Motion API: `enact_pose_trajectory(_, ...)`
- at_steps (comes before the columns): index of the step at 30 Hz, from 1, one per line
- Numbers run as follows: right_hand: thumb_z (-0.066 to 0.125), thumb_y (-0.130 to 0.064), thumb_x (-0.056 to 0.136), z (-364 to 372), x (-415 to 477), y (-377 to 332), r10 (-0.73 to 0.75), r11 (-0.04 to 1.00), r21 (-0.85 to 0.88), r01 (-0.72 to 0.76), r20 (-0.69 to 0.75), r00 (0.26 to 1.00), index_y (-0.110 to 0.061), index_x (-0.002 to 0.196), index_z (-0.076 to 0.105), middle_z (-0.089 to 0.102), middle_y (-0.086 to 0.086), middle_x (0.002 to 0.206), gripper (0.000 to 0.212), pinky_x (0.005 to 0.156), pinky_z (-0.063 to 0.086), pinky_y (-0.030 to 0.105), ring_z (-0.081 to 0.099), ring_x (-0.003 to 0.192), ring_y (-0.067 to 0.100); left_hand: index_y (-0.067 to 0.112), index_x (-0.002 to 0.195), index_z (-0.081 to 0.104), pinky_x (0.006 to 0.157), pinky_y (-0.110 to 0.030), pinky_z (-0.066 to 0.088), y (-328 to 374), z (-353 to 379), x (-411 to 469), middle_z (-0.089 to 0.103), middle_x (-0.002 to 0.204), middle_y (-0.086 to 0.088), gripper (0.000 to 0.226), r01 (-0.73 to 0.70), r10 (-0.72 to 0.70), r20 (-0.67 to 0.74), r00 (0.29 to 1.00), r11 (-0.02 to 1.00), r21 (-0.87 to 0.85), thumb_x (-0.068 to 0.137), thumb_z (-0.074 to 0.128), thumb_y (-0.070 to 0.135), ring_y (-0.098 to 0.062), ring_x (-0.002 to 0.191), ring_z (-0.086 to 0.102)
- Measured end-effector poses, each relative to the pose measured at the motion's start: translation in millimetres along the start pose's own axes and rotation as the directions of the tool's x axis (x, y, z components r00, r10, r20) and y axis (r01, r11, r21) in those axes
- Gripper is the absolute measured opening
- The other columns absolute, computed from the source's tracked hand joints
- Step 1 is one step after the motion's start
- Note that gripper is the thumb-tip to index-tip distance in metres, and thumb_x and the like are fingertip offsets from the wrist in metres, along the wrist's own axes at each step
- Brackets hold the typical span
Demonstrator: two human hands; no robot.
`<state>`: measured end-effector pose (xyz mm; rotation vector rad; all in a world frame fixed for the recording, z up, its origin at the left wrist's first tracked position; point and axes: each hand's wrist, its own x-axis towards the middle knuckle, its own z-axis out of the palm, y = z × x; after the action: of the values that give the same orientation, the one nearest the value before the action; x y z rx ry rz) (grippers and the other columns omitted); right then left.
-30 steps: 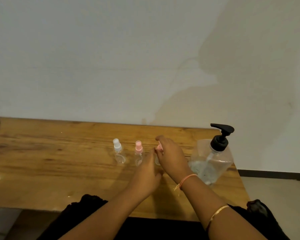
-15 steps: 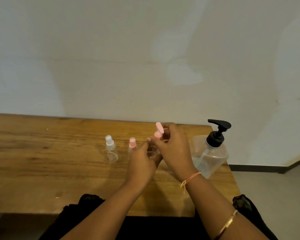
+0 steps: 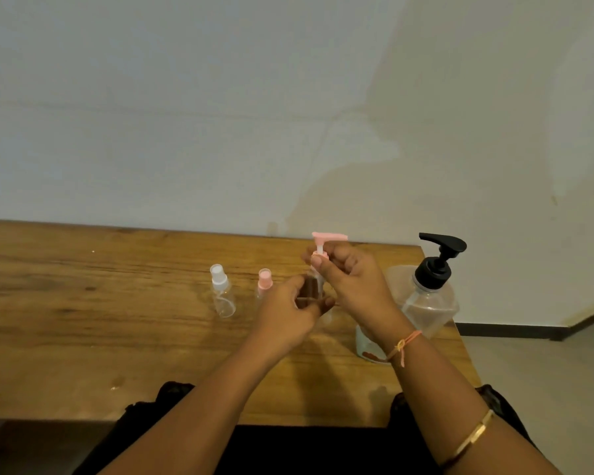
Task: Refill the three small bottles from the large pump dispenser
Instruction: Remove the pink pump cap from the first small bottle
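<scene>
Pink pump cap (image 3: 327, 238) tops the upright small bottle (image 3: 315, 282), its collar pinched by the right hand (image 3: 354, 286) directly above the left hand (image 3: 287, 315) gripping the body. The dispenser (image 3: 429, 299) stands just right, on the desk (image 3: 83, 303).

On the wooden table (image 3: 83, 303), the white-capped clear small bottle (image 3: 222, 293) stands left of the pink-capped clear small bottle (image 3: 264, 284), with the large clear black-pump dispenser (image 3: 430, 296) by the right edge.

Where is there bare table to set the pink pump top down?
Bare wood left of the white-capped bottle, and along the near edge left of the left forearm. Crowded at right: left hand, right hand, pump-top bottle, large dispenser.
</scene>
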<state>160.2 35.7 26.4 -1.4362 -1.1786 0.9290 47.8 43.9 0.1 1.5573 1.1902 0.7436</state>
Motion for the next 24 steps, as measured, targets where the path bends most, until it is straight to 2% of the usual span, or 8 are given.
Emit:
enact_pose_trajectory(4, 0.072, -0.031, 0.079, 11, -5, 4, 0.052, 0.998, 0.028, -0.051, -0.038, 0.998, -0.013, 0.115, 0.058, 0.063, 0.012, 0.103, 0.042, 0.076, 0.055, 0.031, 0.063, 0.09, 0.02, 0.02, 0.112, 0.06, 0.069, -0.022, 0.048, 5, 3, -1, 0.065, 0.09, 0.007, 0.026, 0.0, 0.007, -0.052, 0.999, 0.992, 0.127, 0.087, 0.063, 0.023, -0.008, 0.084, 0.061)
enact_pose_trajectory(8, 0.073, -0.015, 0.078, 15, -9, 1, 0.002, 1.0, 0.01, 0.0, -0.205, 0.979, -0.021, 0.114, 0.05, 0.065, 0.005, 0.092, 0.043, 0.072, 0.053, 0.027, 0.062, 0.084, 0.016, 0.017, 0.119, 0.056, 0.06, -0.014, 0.041, 10, 3, -3, 0.06, 0.091, 0.01, 0.031, -0.014, 0.026, -0.055, 0.998, 0.979, 0.203, 0.089, 0.06, 0.023, -0.002, 0.078, 0.055)
enact_pose_trajectory(11, 0.064, -0.006, 0.085, 10, -11, -4, 0.058, 0.981, 0.188, -0.038, -0.105, 0.993, -0.028, 0.144, 0.019, 0.069, 0.007, 0.094, 0.077, 0.065, 0.051, 0.014, 0.066, 0.08, 0.01, 0.016, 0.117, 0.057, 0.066, -0.02, 0.045, 10, 0, -3, 0.063, 0.099, 0.006, 0.034, 0.021, -0.009, -0.071, 0.997, 0.985, 0.171, 0.087, 0.063, 0.031, -0.008, 0.085, 0.058)
enact_pose_trajectory(14, 0.064, -0.011, 0.086, 9, -12, -6, 0.091, 0.964, 0.254, -0.076, -0.049, 0.995, -0.031, 0.148, -0.004, 0.065, 0.006, 0.105, 0.094, 0.067, 0.052, 0.011, 0.065, 0.092, 0.009, 0.016, 0.12, 0.057, 0.066, -0.02, 0.046, 10, -1, -4, 0.062, 0.1, 0.005, 0.038, 0.029, -0.015, -0.084, 0.996, 0.984, 0.173, 0.086, 0.064, 0.032, -0.008, 0.087, 0.058)
enact_pose_trajectory(17, 0.073, -0.018, 0.078, 13, -10, -5, 0.042, 0.993, 0.118, -0.023, -0.157, 0.987, -0.029, 0.146, 0.013, 0.058, -0.003, 0.096, 0.092, 0.079, 0.052, 0.021, 0.06, 0.099, 0.012, 0.017, 0.124, 0.054, 0.073, -0.022, 0.047, 11, -1, -5, 0.061, 0.101, 0.006, 0.04, 0.022, -0.004, -0.089, 0.996, 0.981, 0.192, 0.088, 0.062, 0.029, -0.009, 0.089, 0.057)
enact_pose_trajectory(20, 0.066, -0.011, 0.084, 10, -10, -3, 0.037, 0.989, 0.15, -0.01, -0.183, 0.982, -0.022, 0.141, 0.03, 0.061, 0.001, 0.085, 0.069, 0.068, 0.05, 0.013, 0.061, 0.084, 0.011, 0.017, 0.121, 0.055, 0.068, -0.019, 0.044, 11, -1, -5, 0.061, 0.103, 0.006, 0.039, 0.033, -0.015, -0.092, 0.996, 0.98, 0.197, 0.087, 0.063, 0.032, -0.008, 0.088, 0.056)
enact_pose_trajectory(22, 0.062, -0.011, 0.087, 7, -10, -4, 0.045, 0.981, 0.195, -0.019, -0.133, 0.99, -0.026, 0.145, 0.023, 0.065, 0.002, 0.095, 0.071, 0.062, 0.049, 0.009, 0.061, 0.085, 0.008, 0.017, 0.119, 0.056, 0.063, -0.016, 0.042, 10, -1, -5, 0.061, 0.1, 0.008, 0.037, 0.029, -0.009, -0.098, 0.995, 0.978, 0.205, 0.086, 0.064, 0.032, -0.006, 0.085, 0.056)
enact_pose_trajectory(24, 0.065, -0.018, 0.085, 7, -11, -6, 0.042, 0.986, 0.162, -0.028, -0.082, 0.996, -0.03, 0.147, 0.014, 0.058, -0.003, 0.114, 0.081, 0.065, 0.048, 0.005, 0.056, 0.103, 0.007, 0.018, 0.121, 0.055, 0.064, -0.015, 0.043, 11, -1, -6, 0.062, 0.102, 0.007, 0.037, 0.026, -0.005, -0.1, 0.995, 0.976, 0.216, 0.087, 0.063, 0.031, -0.006, 0.087, 0.056)
